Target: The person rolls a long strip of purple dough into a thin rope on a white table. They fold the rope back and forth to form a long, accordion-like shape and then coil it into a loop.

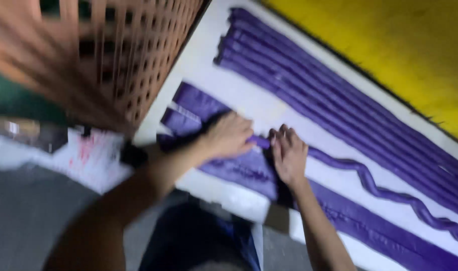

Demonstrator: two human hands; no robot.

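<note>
1. Head view: our left hand (229,134) and right hand (288,153) press a wavy purple roll (369,180) on the white table (249,100), fingers curled around its near end.
2. Blur hides the exact grip; flat purple strips (229,168) are partly covered by our arms.
3. Finished purple rolls (339,105) run off frame right.

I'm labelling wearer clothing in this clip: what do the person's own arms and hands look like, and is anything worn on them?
Both are bare: the left hand and right hand show no gloves, rings or watch that the motion-blurred picture reveals. Both forearms are uncovered up to the frame edge, so no sleeves are visible.
</note>
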